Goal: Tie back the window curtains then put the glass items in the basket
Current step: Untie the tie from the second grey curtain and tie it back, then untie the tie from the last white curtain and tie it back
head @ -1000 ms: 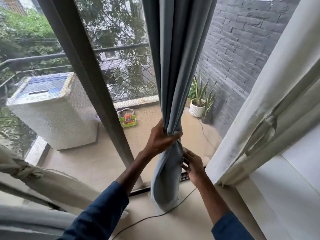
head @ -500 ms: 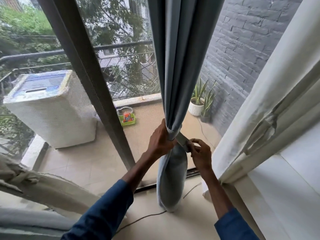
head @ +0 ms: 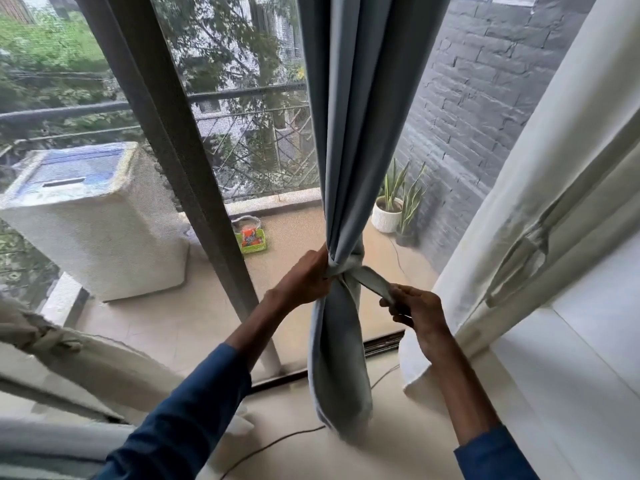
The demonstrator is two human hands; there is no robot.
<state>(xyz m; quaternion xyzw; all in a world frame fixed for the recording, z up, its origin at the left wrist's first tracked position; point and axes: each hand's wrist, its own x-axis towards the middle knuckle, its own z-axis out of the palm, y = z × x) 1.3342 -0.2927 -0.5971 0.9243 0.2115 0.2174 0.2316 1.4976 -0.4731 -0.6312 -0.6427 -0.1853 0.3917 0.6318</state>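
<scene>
Your one head-worn wide-angle camera looks forward and down, near the gathered blue-grey fabric curtain (head: pixel 356 133), which fills the view's centre; it faces out through the dark-framed glass window (head: pixel 166 150) onto the beige tiled balcony floor (head: pixel 287 233)

Grey-blue curtain (head: pixel 356 116); cream curtain (head: pixel 540 174); dark-grey brick wall (head: pixel 478 98).

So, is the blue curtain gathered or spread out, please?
Gathered: the blue curtain is cinched where the left hand grips it; the right hand holds the strip wrapped round it.
</scene>
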